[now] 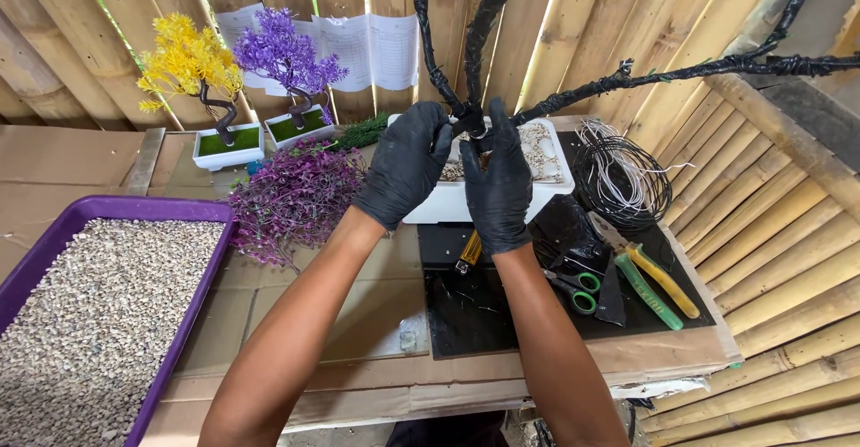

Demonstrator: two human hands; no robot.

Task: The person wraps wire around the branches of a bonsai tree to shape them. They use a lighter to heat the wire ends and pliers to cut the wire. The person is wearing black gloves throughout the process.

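Note:
Both hands wear black gloves and meet at the base of a black tape-wrapped wire tree (pixel 488 12) whose branches spread up and to the right. My left hand (pixel 406 162) pinches the trunk from the left. My right hand (pixel 498 183) grips the trunk where it rises from a white rectangular pot (pixel 548 187) with pale pebbles inside. What lies between the fingertips is hidden.
A purple tray of gravel (pixel 90 322) sits at the left. Loose purple foliage (pixel 296 198), two small finished trees, yellow (pixel 190 62) and purple (pixel 285 53), a wire coil (pixel 623 178), pliers (pixel 658 281), scissors (pixel 573 287) and a black mat (pixel 502 308) surround the pot.

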